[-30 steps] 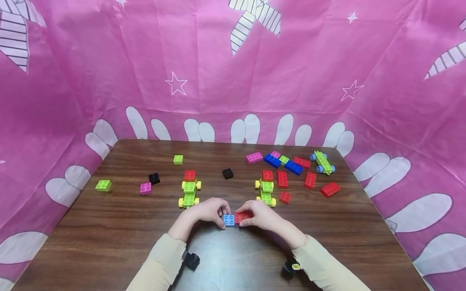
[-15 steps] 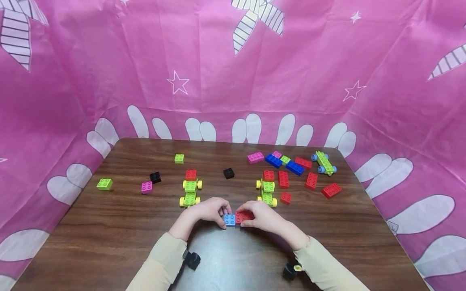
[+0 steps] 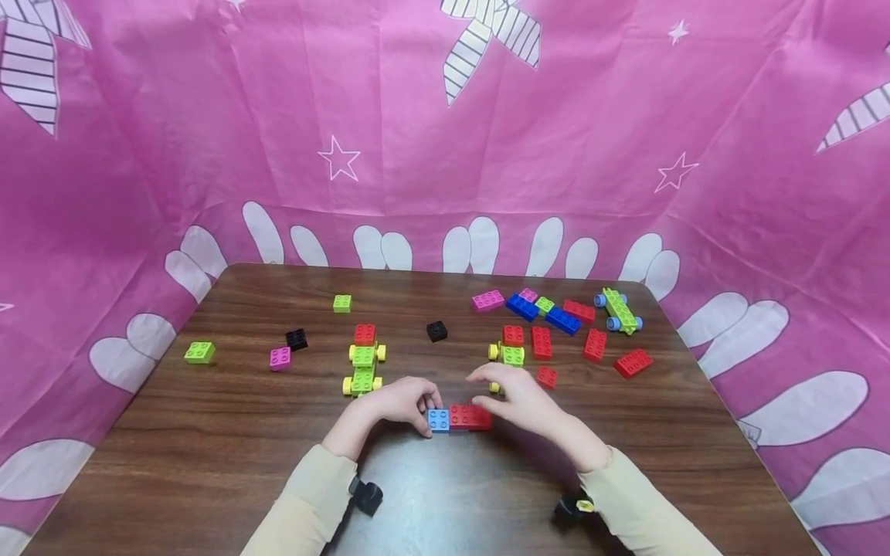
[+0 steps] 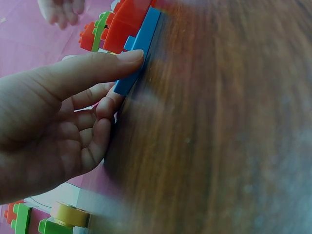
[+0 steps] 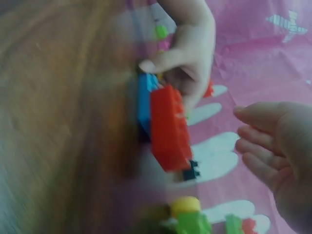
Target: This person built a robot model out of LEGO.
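Fingers of the left hand (image 3: 396, 403) pinch the light-blue brick (image 3: 438, 420) by its end, close on either side of it. Long red brick (image 3: 470, 417) sits on top of the light-blue brick, which runs on beneath it; how far the two overlap is hard to tell. Both rest on the near part of the tabletop (image 3: 174, 463), between the hands. The right hand (image 3: 518, 395) holds nothing — its fingers are wide apart, just above and beside the long red brick, clear of it in the right wrist view.

Beyond the left hand stands a green base with yellow wheels (image 3: 363, 372), a small red brick (image 3: 365, 333) at its far end. A matching green wheeled base (image 3: 513, 355) is partly hidden behind the right hand, with another small red brick (image 3: 513, 334) at its far end. Between these bases, farther back, lies a black brick (image 3: 436, 331). More red bricks (image 3: 595, 344) lie to the right, near a green base with blue wheels (image 3: 619, 311) — and two dark-blue bricks (image 3: 562, 320) flank a green brick (image 3: 545, 306) toward the back. On the left lies a pink brick (image 3: 280, 357), just beside a second black brick (image 3: 296, 339).
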The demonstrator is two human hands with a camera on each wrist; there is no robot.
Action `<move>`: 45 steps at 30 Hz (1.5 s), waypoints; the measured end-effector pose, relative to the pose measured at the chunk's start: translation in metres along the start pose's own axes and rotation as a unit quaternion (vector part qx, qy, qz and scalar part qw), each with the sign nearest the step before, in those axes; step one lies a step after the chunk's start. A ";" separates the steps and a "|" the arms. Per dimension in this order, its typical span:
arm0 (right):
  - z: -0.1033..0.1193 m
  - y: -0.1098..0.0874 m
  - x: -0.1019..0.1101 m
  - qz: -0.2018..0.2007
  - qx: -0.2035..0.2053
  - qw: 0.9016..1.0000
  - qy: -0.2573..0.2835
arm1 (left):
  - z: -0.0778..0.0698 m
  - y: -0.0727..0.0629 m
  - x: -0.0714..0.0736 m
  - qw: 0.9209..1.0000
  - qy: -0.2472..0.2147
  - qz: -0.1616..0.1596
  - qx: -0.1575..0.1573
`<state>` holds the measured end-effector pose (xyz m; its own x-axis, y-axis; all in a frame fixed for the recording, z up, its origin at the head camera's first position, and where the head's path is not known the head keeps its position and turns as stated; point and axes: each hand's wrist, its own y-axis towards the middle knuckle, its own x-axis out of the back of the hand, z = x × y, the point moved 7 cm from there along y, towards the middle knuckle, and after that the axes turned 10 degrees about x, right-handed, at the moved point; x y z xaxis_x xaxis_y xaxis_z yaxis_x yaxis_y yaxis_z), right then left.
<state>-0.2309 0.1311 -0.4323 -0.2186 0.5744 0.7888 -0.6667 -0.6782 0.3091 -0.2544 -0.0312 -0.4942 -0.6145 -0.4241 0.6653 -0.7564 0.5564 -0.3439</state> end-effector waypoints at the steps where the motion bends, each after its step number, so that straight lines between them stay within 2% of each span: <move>1: 0.000 0.000 0.006 -0.015 0.002 1.000 -0.003 | 0.000 0.000 0.000 1.000 -0.001 0.000 0.000; 3: -0.002 -0.002 0.018 -0.042 0.005 0.999 -0.012 | -0.001 -0.001 0.000 1.000 -0.002 -0.001 -0.001; 5: -0.004 -0.004 0.031 -0.070 0.025 0.997 -0.036 | -0.001 -0.001 0.000 1.000 -0.003 0.001 0.000; 11: -0.007 -0.010 0.070 -0.151 0.090 0.980 -0.096 | -0.001 -0.002 0.001 1.000 -0.005 0.002 0.006; 14: -0.013 -0.012 0.084 -0.173 0.087 0.974 -0.115 | 0.000 -0.002 0.001 1.000 -0.004 0.000 0.009; 18: -0.025 -0.016 0.097 -0.181 0.067 0.973 -0.123 | 0.001 -0.001 0.001 1.000 -0.005 -0.001 0.008; 25: -0.060 -0.019 0.104 -0.166 0.026 0.979 -0.116 | 0.003 0.000 0.001 1.000 -0.005 -0.002 0.008; 30: -0.090 -0.020 0.098 -0.131 -0.018 0.987 -0.092 | 0.003 0.000 0.001 1.000 -0.004 -0.002 0.012; 35: -0.110 -0.020 0.092 -0.102 -0.038 0.991 -0.079 | 0.002 0.001 0.001 1.000 -0.007 -0.002 0.007; 45: -0.144 -0.021 0.083 -0.026 -0.103 0.993 -0.057 | 0.001 0.000 0.000 1.000 -0.011 0.003 0.006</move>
<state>-0.3374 0.2592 -0.4494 -0.1053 0.5432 0.8330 -0.8093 -0.5335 0.2456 -0.2545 -0.0320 -0.4950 -0.6236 -0.4367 0.6484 -0.7555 0.5497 -0.3564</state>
